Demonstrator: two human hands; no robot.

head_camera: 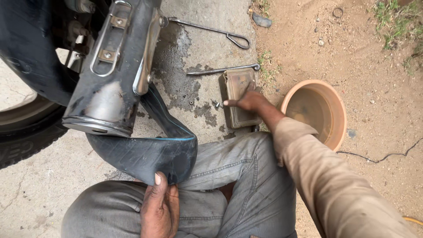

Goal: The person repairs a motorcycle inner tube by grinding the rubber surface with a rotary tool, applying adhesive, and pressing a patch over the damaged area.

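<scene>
Outdoor repair spot: stained, cracked concrete floor (pixel 207 48) meeting sandy dirt ground (pixel 379 101) along its right edge.

Left hand (pixel 159 211) fingers closed on black rubber inner tube (pixel 150 154) over the lap; right hand (pixel 246 102) fingers spread on flat rectangular metal tin (pixel 238 86) near that edge, beside orange plastic water basin (pixel 315 112).

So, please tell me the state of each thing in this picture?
Inner tube: pulled out, limp, folded.
Left hand: gripping the tube.
Right hand: fingers on the tin.
Tin: lying flat on the ground.
Basin: holding muddy water.
Two levers: lying on the concrete, unused.
Concrete: partly wet.
</scene>
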